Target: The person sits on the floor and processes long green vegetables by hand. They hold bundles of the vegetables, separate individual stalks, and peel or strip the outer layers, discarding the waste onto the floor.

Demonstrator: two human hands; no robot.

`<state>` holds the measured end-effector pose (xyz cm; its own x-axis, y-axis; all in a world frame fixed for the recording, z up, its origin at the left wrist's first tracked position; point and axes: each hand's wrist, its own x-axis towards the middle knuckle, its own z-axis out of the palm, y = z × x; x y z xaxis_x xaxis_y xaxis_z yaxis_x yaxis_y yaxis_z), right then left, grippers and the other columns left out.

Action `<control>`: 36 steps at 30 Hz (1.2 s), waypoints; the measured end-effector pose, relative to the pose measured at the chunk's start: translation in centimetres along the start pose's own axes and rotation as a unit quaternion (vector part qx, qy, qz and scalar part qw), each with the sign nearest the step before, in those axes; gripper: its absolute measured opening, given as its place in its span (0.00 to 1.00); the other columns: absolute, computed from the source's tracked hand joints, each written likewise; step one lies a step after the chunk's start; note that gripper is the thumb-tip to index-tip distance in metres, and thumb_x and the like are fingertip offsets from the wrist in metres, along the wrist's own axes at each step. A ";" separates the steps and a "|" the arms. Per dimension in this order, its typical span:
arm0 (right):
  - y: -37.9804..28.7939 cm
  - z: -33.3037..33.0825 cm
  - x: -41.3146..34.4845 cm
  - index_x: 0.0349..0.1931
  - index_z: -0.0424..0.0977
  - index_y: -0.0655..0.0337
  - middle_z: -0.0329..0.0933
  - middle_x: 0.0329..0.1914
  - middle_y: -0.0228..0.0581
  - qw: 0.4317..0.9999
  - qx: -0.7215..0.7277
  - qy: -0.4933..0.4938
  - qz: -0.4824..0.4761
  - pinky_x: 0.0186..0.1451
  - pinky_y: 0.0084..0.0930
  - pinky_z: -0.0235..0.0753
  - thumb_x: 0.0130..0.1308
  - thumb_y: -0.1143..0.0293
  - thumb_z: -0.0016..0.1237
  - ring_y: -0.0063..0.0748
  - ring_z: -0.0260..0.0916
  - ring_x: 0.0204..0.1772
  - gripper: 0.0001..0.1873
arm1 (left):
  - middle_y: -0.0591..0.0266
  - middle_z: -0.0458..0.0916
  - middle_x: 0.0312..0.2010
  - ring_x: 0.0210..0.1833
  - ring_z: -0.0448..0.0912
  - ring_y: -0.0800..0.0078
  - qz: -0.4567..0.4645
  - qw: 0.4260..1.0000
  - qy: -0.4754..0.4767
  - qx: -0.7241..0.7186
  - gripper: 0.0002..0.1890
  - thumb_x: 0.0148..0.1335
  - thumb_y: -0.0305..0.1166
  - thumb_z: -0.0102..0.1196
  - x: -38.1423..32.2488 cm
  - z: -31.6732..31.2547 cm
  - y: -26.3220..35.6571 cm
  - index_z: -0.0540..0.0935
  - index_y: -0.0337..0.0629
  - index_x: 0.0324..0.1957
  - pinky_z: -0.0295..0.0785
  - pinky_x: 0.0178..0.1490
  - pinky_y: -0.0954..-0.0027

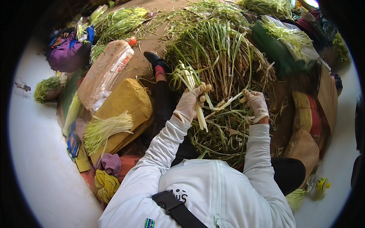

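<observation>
My left hand (194,101), in a pale thin glove, grips a small bunch of pale leafy stalks (186,75), whose white ends poke out below the fist. In a matching glove, my right hand (253,102) pinches the end of a pale leaf strip (232,99) that runs down towards the bunch. Just beyond both hands stands a large heap of untrimmed green stalks (219,54) with brown, dry lower parts. Loose peeled leaves (222,134) lie between my forearms and the heap.
Pale trimmed stalks (108,129) rest on a yellow wrapped bundle (125,99) at left, beside a long plastic-wrapped pack (105,68). Co-workers sit at upper left (67,51) and upper right (316,25). A cardboard sheet (326,97) and a bottle (322,184) are at right.
</observation>
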<state>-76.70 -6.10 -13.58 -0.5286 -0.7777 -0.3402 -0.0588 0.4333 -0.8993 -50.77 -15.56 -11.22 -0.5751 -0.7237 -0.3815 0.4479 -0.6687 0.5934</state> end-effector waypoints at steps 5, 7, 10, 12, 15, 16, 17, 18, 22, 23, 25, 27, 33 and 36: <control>3.9 2.1 0.6 0.31 0.79 0.64 0.69 0.14 0.24 0.988 0.105 0.054 0.097 0.16 0.18 0.50 0.56 0.49 0.59 0.13 0.51 0.13 0.22 | 0.58 0.83 0.36 0.21 0.74 0.85 0.004 0.988 0.043 0.151 0.08 0.62 0.31 0.56 -1.9 -1.6 -1.0 0.77 0.41 0.42 0.64 0.20 0.86; 6.0 3.9 1.0 0.32 0.79 0.67 0.76 0.26 0.37 0.989 0.108 0.044 0.094 0.34 0.25 0.67 0.50 0.47 0.63 0.26 0.66 0.26 0.26 | 0.61 0.83 0.39 0.21 0.72 0.86 -0.001 0.986 0.016 0.166 0.09 0.62 0.30 0.57 -2.7 -2.5 -0.8 0.77 0.42 0.43 0.63 0.21 0.86; 8.1 7.0 1.9 0.39 0.78 0.71 0.78 0.32 0.38 0.991 0.085 0.056 0.088 0.44 0.26 0.69 0.55 0.57 0.62 0.29 0.70 0.34 0.22 | 0.66 0.83 0.40 0.22 0.71 0.88 0.004 0.980 0.047 0.195 0.11 0.61 0.30 0.57 -3.8 -3.9 0.0 0.77 0.44 0.47 0.62 0.22 0.86; 8.8 7.8 2.6 0.39 0.78 0.70 0.79 0.32 0.37 0.993 0.100 0.058 0.037 0.43 0.24 0.69 0.56 0.62 0.59 0.28 0.70 0.34 0.19 | 0.72 0.81 0.41 0.22 0.70 0.89 0.010 0.968 0.096 0.230 0.11 0.60 0.29 0.57 -4.7 -5.0 1.2 0.79 0.48 0.46 0.61 0.23 0.87; 8.9 7.6 3.3 0.40 0.79 0.68 0.79 0.32 0.35 0.988 0.129 0.088 -0.017 0.39 0.22 0.68 0.58 0.68 0.56 0.25 0.69 0.33 0.14 | 0.76 0.80 0.43 0.22 0.70 0.90 0.046 0.961 0.106 0.253 0.10 0.59 0.29 0.57 -5.8 -7.0 3.9 0.80 0.50 0.44 0.59 0.23 0.88; 8.8 7.1 3.4 0.39 0.79 0.68 0.78 0.30 0.35 0.984 0.141 0.105 -0.030 0.38 0.22 0.67 0.58 0.67 0.56 0.24 0.68 0.32 0.13 | 0.76 0.80 0.42 0.22 0.69 0.91 0.063 0.951 0.125 0.275 0.11 0.59 0.28 0.57 -6.1 -7.8 4.8 0.80 0.50 0.45 0.60 0.22 0.88; 8.7 6.7 3.4 0.38 0.79 0.68 0.78 0.29 0.34 0.979 0.154 0.123 -0.057 0.37 0.22 0.67 0.58 0.66 0.56 0.24 0.67 0.31 0.13 | 0.76 0.81 0.40 0.22 0.69 0.91 0.089 0.951 0.121 0.270 0.11 0.60 0.28 0.57 -6.4 -8.5 5.8 0.79 0.50 0.46 0.60 0.21 0.87; 8.5 6.3 3.4 0.36 0.78 0.67 0.76 0.28 0.33 0.979 0.154 0.131 -0.019 0.36 0.23 0.66 0.58 0.65 0.57 0.24 0.66 0.30 0.13 | 0.75 0.80 0.36 0.21 0.69 0.90 0.097 0.954 0.156 0.236 0.09 0.61 0.29 0.57 -6.5 -9.2 6.7 0.80 0.50 0.44 0.61 0.21 0.87; 7.6 5.7 3.2 0.27 0.74 0.65 0.72 0.24 0.32 0.976 0.136 0.168 0.042 0.34 0.25 0.65 0.55 0.58 0.61 0.27 0.63 0.27 0.18 | 0.71 0.80 0.33 0.22 0.71 0.87 0.026 0.992 0.066 -0.108 0.07 0.63 0.35 0.55 -6.4 -10.5 9.3 0.78 0.49 0.42 0.64 0.21 0.84; 7.4 5.7 3.2 0.28 0.74 0.65 0.73 0.25 0.33 0.976 0.114 0.184 0.021 0.36 0.26 0.66 0.55 0.58 0.61 0.29 0.65 0.29 0.18 | 0.71 0.79 0.33 0.23 0.71 0.86 0.010 0.993 -0.016 -0.114 0.07 0.64 0.35 0.55 -6.2 -10.3 9.5 0.77 0.49 0.43 0.65 0.22 0.83; 6.9 5.7 3.4 0.29 0.73 0.66 0.75 0.27 0.36 0.975 0.071 0.210 -0.008 0.38 0.28 0.68 0.54 0.57 0.62 0.33 0.68 0.31 0.19 | 0.72 0.78 0.33 0.24 0.71 0.85 -0.020 0.978 -0.130 -0.162 0.09 0.64 0.36 0.55 -5.7 -9.4 9.1 0.76 0.48 0.44 0.67 0.24 0.81; 6.4 5.5 3.7 0.34 0.76 0.66 0.78 0.33 0.42 0.980 0.015 0.196 0.016 0.44 0.30 0.70 0.54 0.58 0.60 0.39 0.72 0.36 0.18 | 0.72 0.78 0.31 0.24 0.72 0.85 -0.004 0.985 -0.126 -0.121 0.10 0.64 0.38 0.55 -5.2 -7.9 8.1 0.74 0.48 0.44 0.69 0.25 0.80; 4.2 4.6 3.6 0.37 0.78 0.65 0.80 0.36 0.42 0.988 0.034 0.151 0.024 0.43 0.29 0.71 0.54 0.62 0.58 0.39 0.75 0.37 0.16 | 0.73 0.76 0.28 0.23 0.71 0.89 0.009 0.996 -0.086 0.014 0.10 0.65 0.39 0.53 -3.4 -1.7 5.2 0.72 0.47 0.43 0.70 0.25 0.82; 1.5 5.7 2.1 0.31 0.77 0.61 0.78 0.34 0.41 0.919 -0.104 0.255 -0.284 0.41 0.30 0.74 0.51 0.64 0.58 0.37 0.75 0.36 0.11 | 0.70 0.78 0.31 0.24 0.72 0.88 0.039 0.987 -0.044 0.151 0.16 0.62 0.36 0.57 -1.7 1.0 3.9 0.74 0.42 0.49 0.70 0.26 0.84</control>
<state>-73.03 -9.71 -17.20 -0.6870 -0.6144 0.3879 -0.5801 0.1424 -0.8020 -48.74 -16.70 -7.54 -0.6101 -0.7444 -0.2714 0.2770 -0.5213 0.8072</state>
